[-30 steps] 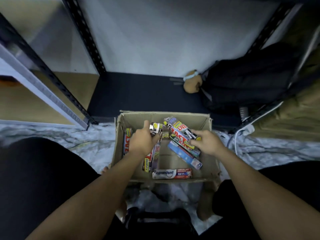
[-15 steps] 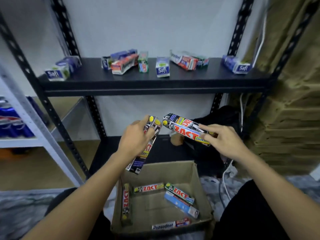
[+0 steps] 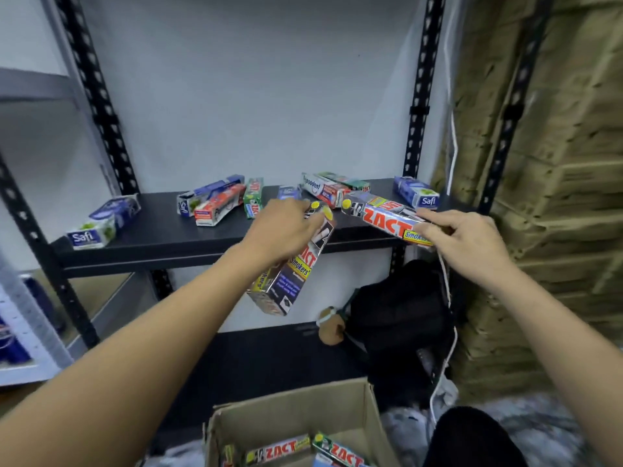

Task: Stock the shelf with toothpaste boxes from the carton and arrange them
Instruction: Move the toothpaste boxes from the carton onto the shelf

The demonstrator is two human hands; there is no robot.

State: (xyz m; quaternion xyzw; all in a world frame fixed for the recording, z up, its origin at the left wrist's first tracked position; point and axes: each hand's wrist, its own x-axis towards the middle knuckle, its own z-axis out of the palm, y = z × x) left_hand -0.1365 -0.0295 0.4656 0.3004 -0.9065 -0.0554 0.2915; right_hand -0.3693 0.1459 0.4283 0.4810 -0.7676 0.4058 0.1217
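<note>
Two bare forearms (image 3: 135,348); black clothing (image 3: 472,436) over the right leg.

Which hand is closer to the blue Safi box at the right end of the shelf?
Right. The right hand, holding a ZACT box, is just below the Safi box; the left hand is farther away, lower left of it.
</note>
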